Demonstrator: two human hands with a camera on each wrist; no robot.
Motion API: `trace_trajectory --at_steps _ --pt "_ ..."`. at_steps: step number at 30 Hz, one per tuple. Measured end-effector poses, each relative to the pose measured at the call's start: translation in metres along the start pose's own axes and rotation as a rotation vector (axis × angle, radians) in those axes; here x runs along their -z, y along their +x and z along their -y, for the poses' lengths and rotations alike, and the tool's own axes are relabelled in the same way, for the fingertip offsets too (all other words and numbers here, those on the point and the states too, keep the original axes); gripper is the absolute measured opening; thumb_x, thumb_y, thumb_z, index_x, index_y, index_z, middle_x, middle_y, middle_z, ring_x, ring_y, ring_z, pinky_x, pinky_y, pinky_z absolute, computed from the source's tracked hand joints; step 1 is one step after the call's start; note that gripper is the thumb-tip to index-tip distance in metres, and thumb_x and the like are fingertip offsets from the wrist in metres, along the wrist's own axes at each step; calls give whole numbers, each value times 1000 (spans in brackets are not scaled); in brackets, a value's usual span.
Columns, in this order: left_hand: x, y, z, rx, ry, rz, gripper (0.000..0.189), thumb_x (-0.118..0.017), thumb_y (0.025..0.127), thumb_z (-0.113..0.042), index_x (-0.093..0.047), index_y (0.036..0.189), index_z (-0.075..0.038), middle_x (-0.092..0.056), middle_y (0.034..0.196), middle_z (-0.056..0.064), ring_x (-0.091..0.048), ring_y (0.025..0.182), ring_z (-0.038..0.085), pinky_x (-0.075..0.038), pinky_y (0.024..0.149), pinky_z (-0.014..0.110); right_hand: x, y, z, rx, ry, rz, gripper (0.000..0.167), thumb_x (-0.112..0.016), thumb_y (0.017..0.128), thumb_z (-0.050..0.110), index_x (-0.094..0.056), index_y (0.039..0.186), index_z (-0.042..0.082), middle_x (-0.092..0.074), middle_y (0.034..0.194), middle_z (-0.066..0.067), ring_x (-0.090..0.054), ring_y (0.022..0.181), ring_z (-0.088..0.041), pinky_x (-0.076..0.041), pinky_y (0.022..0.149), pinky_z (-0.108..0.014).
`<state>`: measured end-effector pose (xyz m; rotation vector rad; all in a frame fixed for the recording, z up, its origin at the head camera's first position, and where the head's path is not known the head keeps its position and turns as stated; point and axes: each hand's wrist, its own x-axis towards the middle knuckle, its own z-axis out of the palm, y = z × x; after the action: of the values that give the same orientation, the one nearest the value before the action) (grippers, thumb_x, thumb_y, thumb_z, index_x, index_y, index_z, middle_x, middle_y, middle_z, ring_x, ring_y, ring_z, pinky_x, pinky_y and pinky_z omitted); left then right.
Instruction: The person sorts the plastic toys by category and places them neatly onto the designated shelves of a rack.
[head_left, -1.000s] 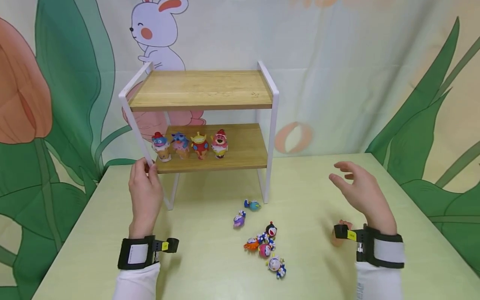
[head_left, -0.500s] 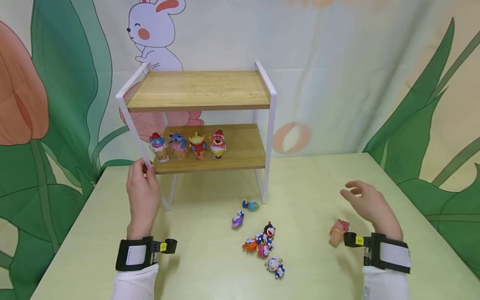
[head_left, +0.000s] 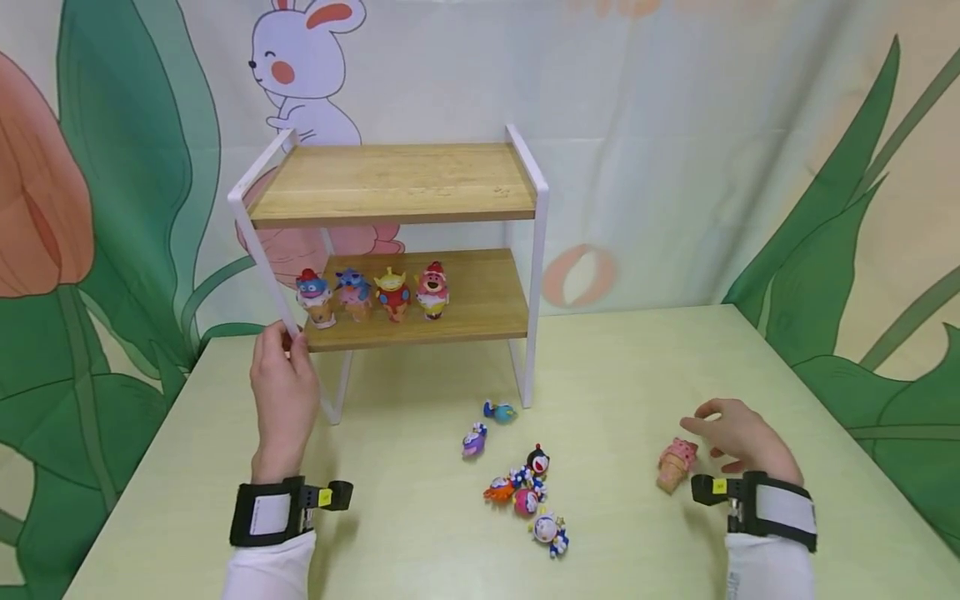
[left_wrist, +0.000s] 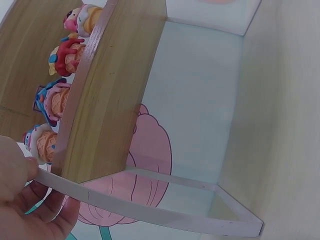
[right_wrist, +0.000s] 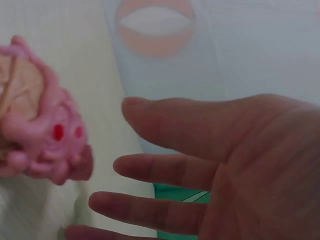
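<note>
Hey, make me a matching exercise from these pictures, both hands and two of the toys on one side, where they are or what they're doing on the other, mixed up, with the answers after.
Column one:
1. left hand
2. right hand
3. pink cone toy
4. yellow-headed toy

Column two:
A. lying on the table
B. gripping the white frame
C. standing on the lower shelf
D. fingers extended, holding nothing

Right pairs: 1-B, 2-D, 3-A, 4-C

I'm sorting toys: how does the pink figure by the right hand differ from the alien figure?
The pink figure lies on the table; the alien figure stands on the shelf. The pink figure is pink above its cone; the alien figure, yellow and red. Both have waffle cones.
</note>
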<state>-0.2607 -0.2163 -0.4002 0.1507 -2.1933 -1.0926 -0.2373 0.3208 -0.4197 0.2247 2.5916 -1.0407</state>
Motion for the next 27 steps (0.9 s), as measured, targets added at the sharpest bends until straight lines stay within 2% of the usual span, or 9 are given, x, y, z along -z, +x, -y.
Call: trace_trajectory --at_steps 3,5,22,27 --pt "0 0 0 -1 1 2 31 -44 104 -13 -46 130 5 -51 114 20 -53 98 30 -51 84 44 -5 5 -5 -17 -16 13 58 -58 97 37 -46 130 -8 -56 91 -18 -56 81 -29 -53 64 -39" --pt "0 0 0 -7 -9 3 30 -45 104 -12 -46 129 6 -51 113 21 -53 97 31 -51 83 43 -8 8 -8 -27 -19 14 55 -60 96 35 -48 128 -8 -56 88 -16 -56 80 -28 -53 63 -38" --pt "1 1 0 -23 -12 -8 29 -45 104 -11 -47 128 6 -52 113 20 -53 97 30 -50 82 43 -17 13 -3 -34 -4 25 43 -64 94 30 -57 112 -9 -62 86 -12 -59 75 -25 -52 61 -36" --pt "1 1 1 -24 -13 -9 29 -45 104 -10 -47 127 6 -52 113 20 -53 97 31 -50 82 43 -19 13 -1 -14 3 49 35 -65 94 27 -62 106 -6 -63 80 -10 -60 71 -23 -51 60 -35"
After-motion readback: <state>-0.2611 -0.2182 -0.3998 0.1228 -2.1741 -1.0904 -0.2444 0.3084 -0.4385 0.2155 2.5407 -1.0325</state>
